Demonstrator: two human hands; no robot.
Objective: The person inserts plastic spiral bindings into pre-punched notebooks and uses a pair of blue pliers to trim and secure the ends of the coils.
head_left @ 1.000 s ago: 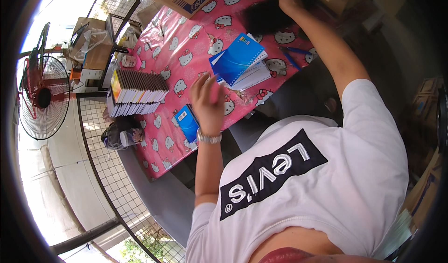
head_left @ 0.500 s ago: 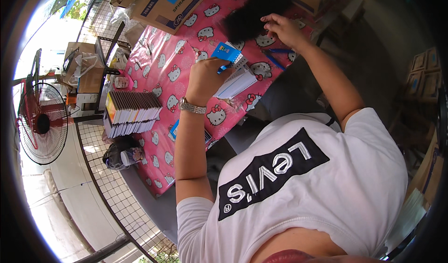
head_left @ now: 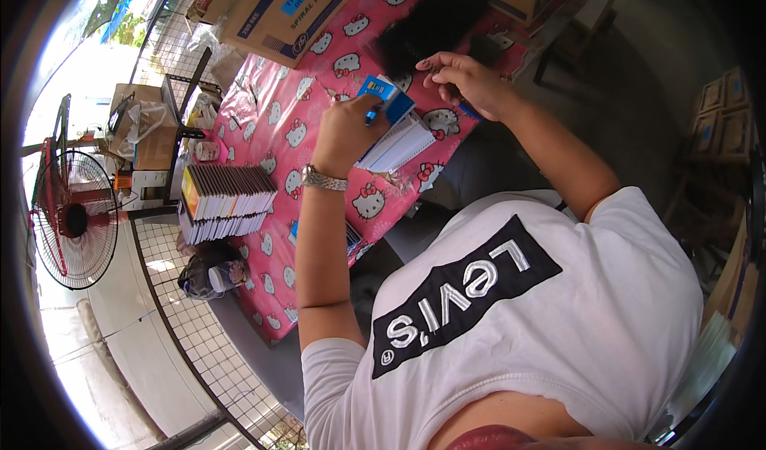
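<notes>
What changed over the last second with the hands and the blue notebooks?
The left hand rose from the pink tablecloth onto the stack of blue notebooks and gripped it. The right hand drew back from the black pile toward the stack. The row of booklets stayed put.

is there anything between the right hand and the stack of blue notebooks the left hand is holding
Nothing visible. The right hand hangs just right of the notebooks, with only bare pink tablecloth in the gap. The left hand grips the stack from its left side. The black bundle lies behind.
</notes>
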